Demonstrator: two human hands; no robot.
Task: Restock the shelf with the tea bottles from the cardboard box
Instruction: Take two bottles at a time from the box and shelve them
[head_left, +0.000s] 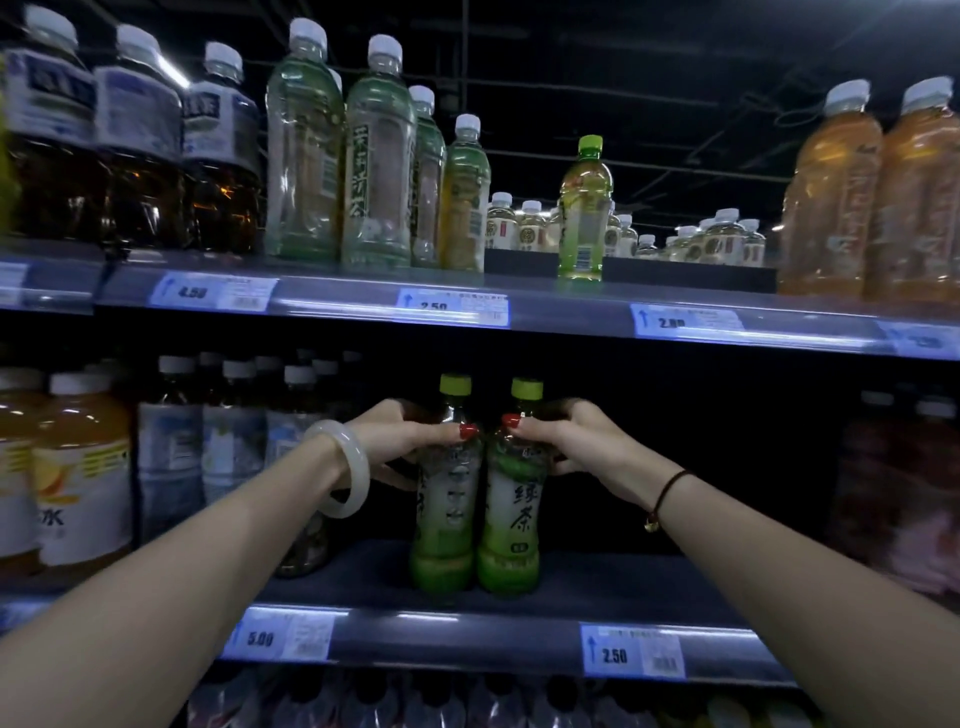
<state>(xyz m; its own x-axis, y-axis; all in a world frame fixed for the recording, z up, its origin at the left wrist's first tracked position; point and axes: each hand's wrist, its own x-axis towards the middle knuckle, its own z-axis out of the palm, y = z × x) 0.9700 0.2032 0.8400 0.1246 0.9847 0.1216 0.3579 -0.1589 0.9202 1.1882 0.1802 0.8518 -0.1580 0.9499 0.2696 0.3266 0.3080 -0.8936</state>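
Shelf board (649, 577): below both hands. Two tea bottles upright on it, sides touching. Left hand (397, 434) is curled round the shoulder of the left bottle (444, 519), and right hand (569, 434) round the right bottle (511, 519); thumbs nearly meet. Judgement: full, so fairly heavy; thin walls will yield; film label slick. The stiffer shoulder under the cap is the best hold. Cardboard box not in view.

Both arms are extended forward; left grip (400, 439) is curled round left tea bottle (447, 501), right grip (571, 441) round right tea bottle (511, 501).
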